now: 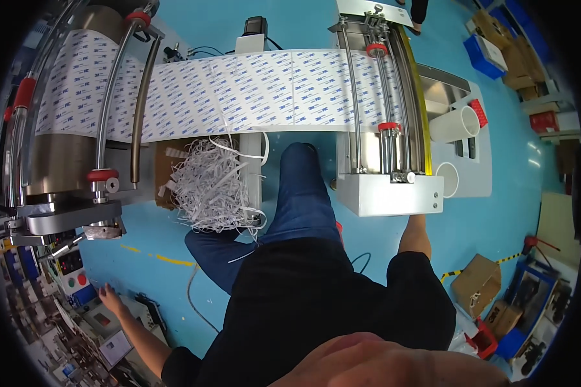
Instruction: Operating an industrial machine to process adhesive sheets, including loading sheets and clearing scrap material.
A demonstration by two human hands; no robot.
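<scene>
1. Your left hand (110, 298) is out at the lower left, on the control panel (77, 290), just beside its red round button (81, 280). Fingers are spread apart, flat, gripping nothing.
2. Your right hand is hidden behind the white machine housing (389, 195); only the forearm (414, 235) shows, going up to its lower edge. Can't tell what those fingers are doing.
3. The printed white liner web (239, 90) runs across the top, from the big steel roller (64, 116) on the left into the slitter frame (380, 97) on the right. It passes under chrome bars with red collars (102, 175).
4. A pile of white trim strips (210, 187) sits in and over a brown cardboard box (164, 174) under the web, just left of your raised knee (300, 187). A few strips hang down from the web edge into the pile.
5. To the right of the frame: a white plastic core (455, 124) lies on its side on the steel tray (445, 90), a second white ring (448, 179) stands below it.
6. The floor (497, 219) is blue, with an open cardboard box (476, 284) at the lower right and blue bins (484, 55) at the upper right.
</scene>
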